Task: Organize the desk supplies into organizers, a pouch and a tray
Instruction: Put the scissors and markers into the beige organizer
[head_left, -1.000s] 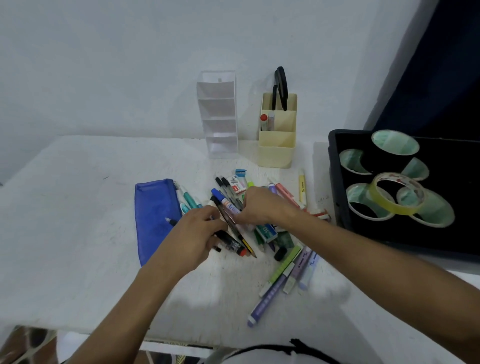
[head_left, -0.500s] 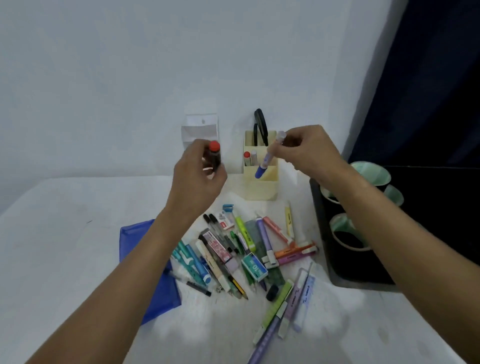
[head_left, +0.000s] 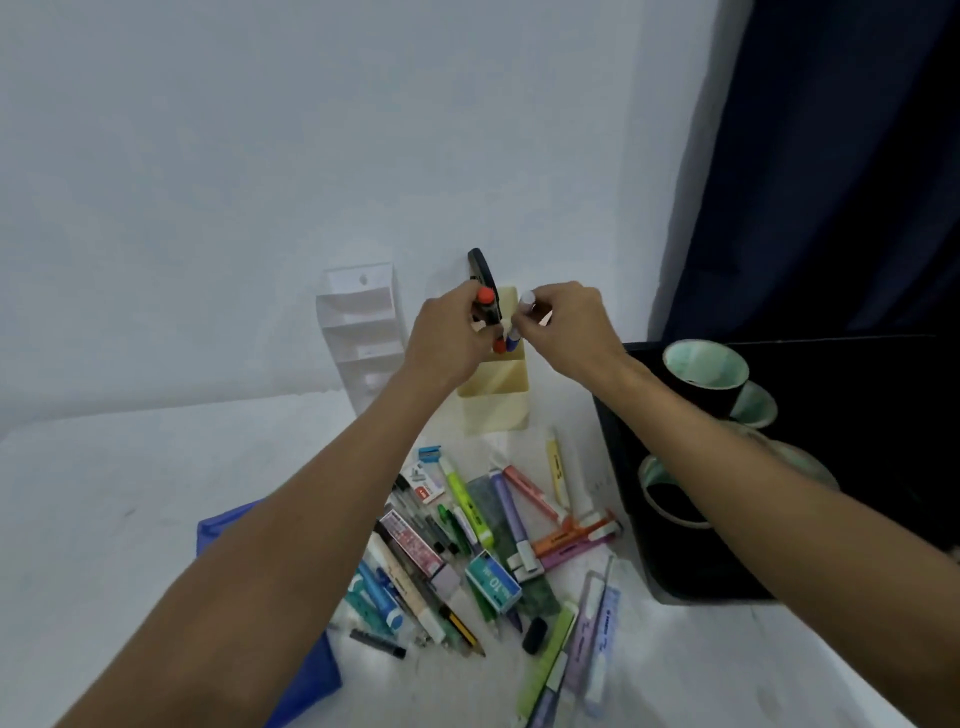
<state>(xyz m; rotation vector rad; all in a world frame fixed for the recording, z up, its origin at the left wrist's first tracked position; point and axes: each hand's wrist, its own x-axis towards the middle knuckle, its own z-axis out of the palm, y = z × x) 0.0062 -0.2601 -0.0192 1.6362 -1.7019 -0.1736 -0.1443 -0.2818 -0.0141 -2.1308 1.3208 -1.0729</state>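
Observation:
My left hand (head_left: 451, 332) grips a black marker with a red cap (head_left: 485, 297) upright over the yellow organizer (head_left: 496, 395). My right hand (head_left: 563, 325) pinches a white-capped blue marker (head_left: 521, 317), its lower end dipping into the organizer's top compartment. Black scissors (head_left: 480, 267) stand in that organizer behind my hands. A heap of pens, highlighters and staple boxes (head_left: 478, 540) lies on the white desk below my arms. The blue pouch (head_left: 311, 670) lies flat at the left, partly under my left forearm.
A clear tiered organizer (head_left: 361, 332) stands against the wall, left of the yellow one. A black tray (head_left: 639, 519) holding tape rolls (head_left: 704, 366) fills the right side. A dark curtain (head_left: 831, 156) hangs behind it.
Both hands rose from the pile, each with a marker, and came together over the yellow organizer. The view has tilted up and moved closer.

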